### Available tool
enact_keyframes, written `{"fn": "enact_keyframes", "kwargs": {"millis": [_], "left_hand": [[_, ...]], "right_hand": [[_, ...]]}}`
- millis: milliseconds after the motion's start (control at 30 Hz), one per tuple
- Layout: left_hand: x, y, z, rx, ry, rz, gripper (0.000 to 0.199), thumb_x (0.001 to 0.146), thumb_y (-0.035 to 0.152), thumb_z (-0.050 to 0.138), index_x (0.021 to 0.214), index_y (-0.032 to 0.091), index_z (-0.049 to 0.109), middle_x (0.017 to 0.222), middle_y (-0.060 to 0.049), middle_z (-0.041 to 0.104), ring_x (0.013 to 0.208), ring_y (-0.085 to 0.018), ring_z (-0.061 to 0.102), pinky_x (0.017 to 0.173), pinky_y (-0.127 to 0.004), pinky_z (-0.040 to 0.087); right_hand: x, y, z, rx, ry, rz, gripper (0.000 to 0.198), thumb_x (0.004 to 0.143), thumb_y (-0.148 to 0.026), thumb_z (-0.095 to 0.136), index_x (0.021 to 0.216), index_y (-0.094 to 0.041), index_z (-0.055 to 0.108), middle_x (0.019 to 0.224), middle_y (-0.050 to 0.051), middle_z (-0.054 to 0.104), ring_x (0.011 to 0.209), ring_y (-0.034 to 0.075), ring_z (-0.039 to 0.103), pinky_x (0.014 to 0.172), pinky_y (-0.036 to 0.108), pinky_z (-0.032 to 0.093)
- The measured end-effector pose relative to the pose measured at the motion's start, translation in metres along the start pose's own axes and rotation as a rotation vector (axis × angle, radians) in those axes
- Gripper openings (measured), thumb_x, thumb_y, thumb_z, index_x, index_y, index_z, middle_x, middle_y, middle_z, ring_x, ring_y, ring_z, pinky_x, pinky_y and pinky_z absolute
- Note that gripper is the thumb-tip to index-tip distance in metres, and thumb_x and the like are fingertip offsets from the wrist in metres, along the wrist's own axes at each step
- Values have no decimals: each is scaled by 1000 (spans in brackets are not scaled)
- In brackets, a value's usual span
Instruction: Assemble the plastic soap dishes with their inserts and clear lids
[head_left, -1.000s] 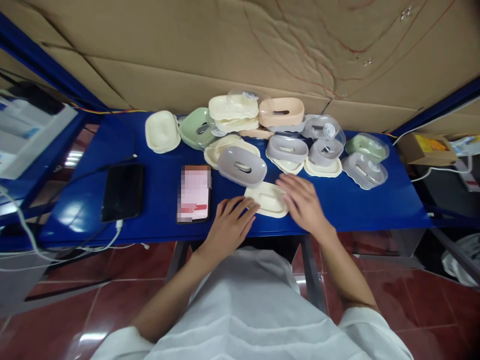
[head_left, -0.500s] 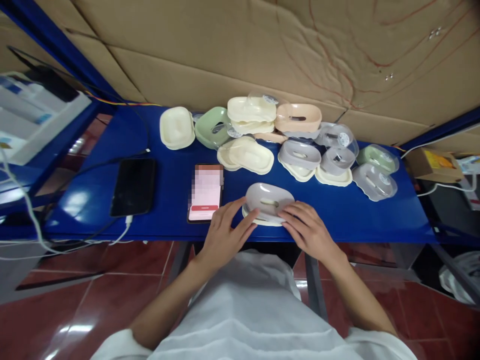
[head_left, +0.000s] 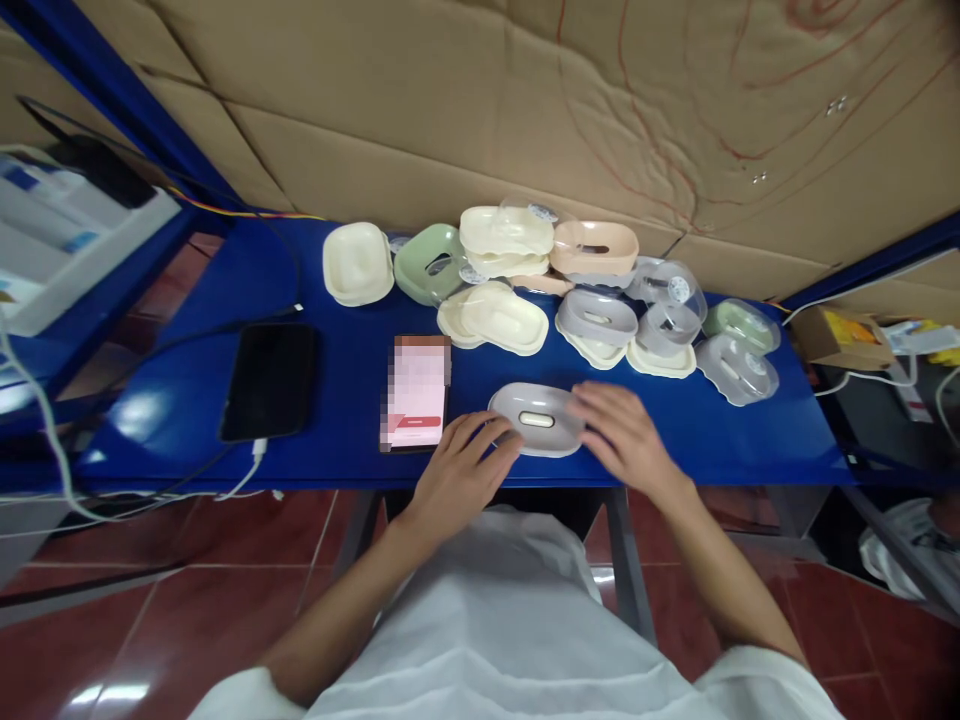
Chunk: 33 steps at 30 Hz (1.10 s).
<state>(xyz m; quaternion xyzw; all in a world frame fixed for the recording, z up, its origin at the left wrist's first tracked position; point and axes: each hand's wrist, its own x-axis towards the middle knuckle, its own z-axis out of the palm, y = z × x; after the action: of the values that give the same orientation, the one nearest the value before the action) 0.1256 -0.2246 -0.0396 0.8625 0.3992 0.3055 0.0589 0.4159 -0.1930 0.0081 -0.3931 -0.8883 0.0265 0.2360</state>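
Observation:
A grey oval soap dish (head_left: 551,440) lies level near the front edge of the blue table. Through its middle slot shows something cream; the earlier view has a cream piece beneath the dish. My left hand (head_left: 465,465) has its fingers and thumb closed round the dish's left end. Over the right end reaches my right hand (head_left: 619,430), slightly blurred, with fingers stretched out and the thumb apart; its fingertips are at the rim. Behind the dish are cream lids or trays (head_left: 508,318) and another grey soap dish (head_left: 600,320) resting on a cream piece.
Along the back stand cream (head_left: 358,262), green (head_left: 427,250) and peach dishes (head_left: 611,238), some with clear covers (head_left: 667,285). A lit phone (head_left: 416,385) lies to the left, beside a dark tablet (head_left: 270,380) with a white cable. Cardboard (head_left: 420,120) rises behind the table.
The grey dish has gone from tilted to level, covering the cream piece below. My right hand has shifted up along its right end. The camera view has moved slightly.

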Motion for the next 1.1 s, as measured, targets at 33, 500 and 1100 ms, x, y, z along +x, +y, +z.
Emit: {"fn": "enact_keyframes", "kwargs": {"millis": [33, 500, 1100], "left_hand": [[0, 0, 0, -1, 3, -1, 21, 105, 16, 62, 121, 24, 73, 127, -9, 75, 128, -29, 68, 111, -48, 57], [-3, 0, -2, -183, 64, -156, 17, 105, 25, 68, 121, 22, 66, 159, -17, 55, 149, -32, 59, 118, -47, 59], [-5, -2, 6, -176, 66, -224, 69, 105, 43, 68, 166, 29, 37, 168, -15, 52, 150, -30, 58, 117, -43, 59]], "right_hand": [[21, 13, -6, -15, 41, 39, 44, 110, -34, 60, 153, -30, 62, 154, 10, 67, 145, 28, 62, 122, 54, 52], [179, 95, -23, -80, 38, 172, 56, 108, -49, 64, 155, -17, 59, 165, 16, 55, 155, 35, 49, 130, 62, 34], [-24, -30, 41, 126, 21, 74, 91, 98, -32, 78, 173, -43, 28, 183, 2, 22, 167, 39, 29, 130, 65, 43]]}}
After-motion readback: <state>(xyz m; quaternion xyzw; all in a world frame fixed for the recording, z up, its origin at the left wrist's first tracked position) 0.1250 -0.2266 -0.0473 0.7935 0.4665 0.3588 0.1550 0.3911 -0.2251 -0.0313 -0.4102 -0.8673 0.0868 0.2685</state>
